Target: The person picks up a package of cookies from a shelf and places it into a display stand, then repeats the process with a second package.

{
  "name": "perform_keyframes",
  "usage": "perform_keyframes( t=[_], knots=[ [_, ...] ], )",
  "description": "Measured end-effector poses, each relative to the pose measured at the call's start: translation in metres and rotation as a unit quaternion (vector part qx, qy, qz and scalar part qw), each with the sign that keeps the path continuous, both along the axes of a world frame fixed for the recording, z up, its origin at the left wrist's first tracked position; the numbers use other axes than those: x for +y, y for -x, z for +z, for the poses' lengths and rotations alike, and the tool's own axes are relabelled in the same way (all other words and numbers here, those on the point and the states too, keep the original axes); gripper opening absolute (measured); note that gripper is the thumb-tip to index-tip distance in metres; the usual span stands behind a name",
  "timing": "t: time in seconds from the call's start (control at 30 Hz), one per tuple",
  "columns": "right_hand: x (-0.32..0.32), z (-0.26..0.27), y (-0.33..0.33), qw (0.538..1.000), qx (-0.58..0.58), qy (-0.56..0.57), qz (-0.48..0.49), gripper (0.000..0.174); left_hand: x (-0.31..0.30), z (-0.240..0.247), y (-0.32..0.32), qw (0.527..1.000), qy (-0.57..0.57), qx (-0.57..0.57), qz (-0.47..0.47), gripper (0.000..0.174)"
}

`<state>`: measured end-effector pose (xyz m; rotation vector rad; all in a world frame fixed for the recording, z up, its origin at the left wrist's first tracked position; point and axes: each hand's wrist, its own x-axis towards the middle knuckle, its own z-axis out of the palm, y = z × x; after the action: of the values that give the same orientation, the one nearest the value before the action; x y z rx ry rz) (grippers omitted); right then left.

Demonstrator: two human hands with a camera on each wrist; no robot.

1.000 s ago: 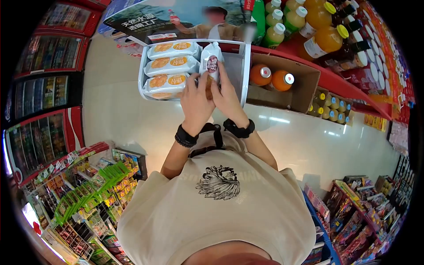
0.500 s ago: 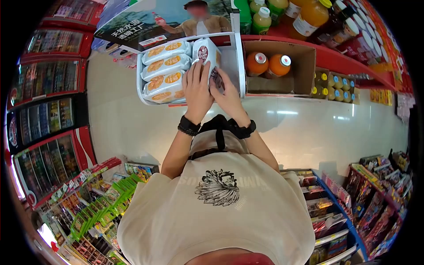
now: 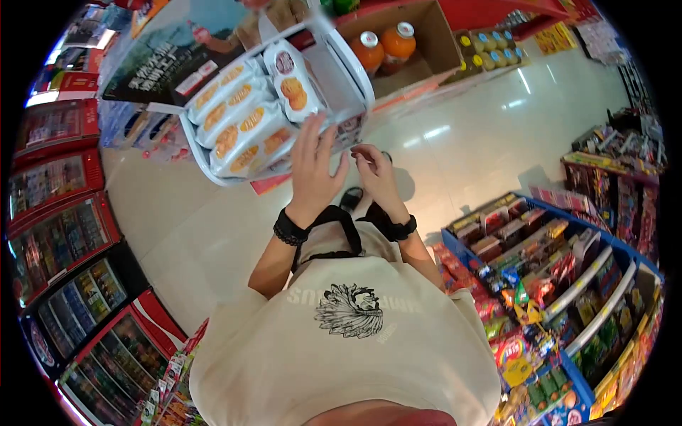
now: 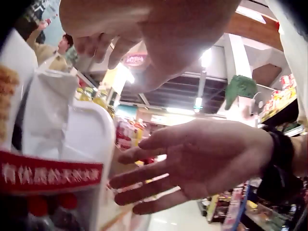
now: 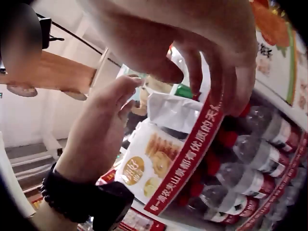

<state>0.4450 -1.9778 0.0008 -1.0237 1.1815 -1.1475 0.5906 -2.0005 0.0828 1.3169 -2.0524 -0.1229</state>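
Note:
White snack packages point(image 3: 245, 157) with orange labels lie side by side in a white-rimmed bin point(image 3: 213, 177). To their right lies a package with a dark red label point(image 3: 293, 82). The left hand point(image 3: 312, 176) is at the bin's front edge, fingers extended near that package's lower end. Beside it, the right hand point(image 3: 380, 186) hangs just outside the rim, fingers slightly bent, holding nothing. In the left wrist view the right hand point(image 4: 202, 161) is spread with its palm showing. The right wrist view shows the left hand point(image 5: 98, 130) near a package's white end point(image 5: 173, 111).
A cardboard box point(image 3: 426, 50) with orange bottles point(image 3: 398, 46) stands right of the bin. Small yellow-capped bottles point(image 3: 490, 53) are beyond it. A blue-framed snack rack point(image 3: 554, 284) is at the right, and drink coolers point(image 3: 64, 241) line the left. Pale tiles point(image 3: 170, 213) cover the floor.
Both hands have come off the red-labelled package and drawn back toward the body, with a gap between them. The head view has turned, so the bin now appears tilted and more snack rack shows.

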Motion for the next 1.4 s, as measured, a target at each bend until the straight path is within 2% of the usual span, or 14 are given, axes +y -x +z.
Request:
perform_keyframes(
  t=[0.07,0.13,0.23,0.3,0.37,0.4,0.53,0.73,0.87,1.0,1.1,1.17,1.33,1.4],
  knots=[
    [0.039,-0.003,0.013,1.0,0.017,-0.014,-0.005,0.024,0.031,-0.029,0.0,0.998,-0.038,0.018,-0.043,0.062],
    [0.075,-0.017,0.023,0.998,0.031,-0.062,-0.009,0.023,0.057,-0.055,-0.003,0.961,-0.211,0.029,-0.176,0.054],
    [0.127,-0.003,0.035,0.988,0.106,-0.113,0.0,0.024,0.091,-0.101,-0.026,0.914,-0.292,-0.079,-0.271,0.045],
    [0.152,0.012,0.045,0.972,0.183,-0.148,0.018,0.025,0.105,-0.12,-0.034,0.777,-0.478,-0.219,-0.346,0.026],
    [0.179,0.022,0.051,0.931,0.34,-0.13,0.01,0.028,0.117,-0.131,-0.031,0.811,-0.421,-0.161,-0.373,0.024],
    [0.195,0.022,0.053,0.931,0.341,-0.131,-0.002,0.028,0.12,-0.133,-0.028,0.841,-0.363,-0.1,-0.39,0.023],
    [0.26,0.025,0.063,0.933,0.316,-0.101,-0.142,0.028,0.12,-0.129,0.007,0.831,-0.278,-0.127,-0.464,0.026],
    [0.402,0.025,0.059,0.896,0.339,-0.106,-0.267,0.032,0.152,-0.098,0.107,0.772,-0.161,-0.213,-0.577,0.034],
    [0.519,0.018,0.044,0.872,0.316,-0.114,-0.355,0.033,0.248,-0.069,0.174,0.727,-0.12,-0.23,-0.636,0.038],
    [0.643,-0.018,0.024,0.827,0.295,-0.164,-0.45,0.033,0.386,-0.062,0.219,0.628,-0.106,-0.199,-0.745,0.039],
    [0.719,-0.041,0.014,0.724,0.487,-0.167,-0.459,0.021,0.499,-0.035,0.227,0.52,-0.118,-0.212,-0.819,0.039],
    [0.75,-0.006,-0.002,0.699,0.308,-0.173,-0.622,0.024,0.563,-0.012,0.221,0.444,-0.151,-0.211,-0.858,0.039],
    [0.825,-0.014,-0.014,0.658,0.21,-0.17,-0.703,0.026,0.665,0.007,0.216,0.233,-0.21,-0.272,-0.91,0.04],
    [0.847,-0.013,-0.02,0.63,0.206,-0.184,-0.726,0.026,0.688,-0.008,0.225,0.203,-0.188,-0.282,-0.919,0.039]
  ],
)
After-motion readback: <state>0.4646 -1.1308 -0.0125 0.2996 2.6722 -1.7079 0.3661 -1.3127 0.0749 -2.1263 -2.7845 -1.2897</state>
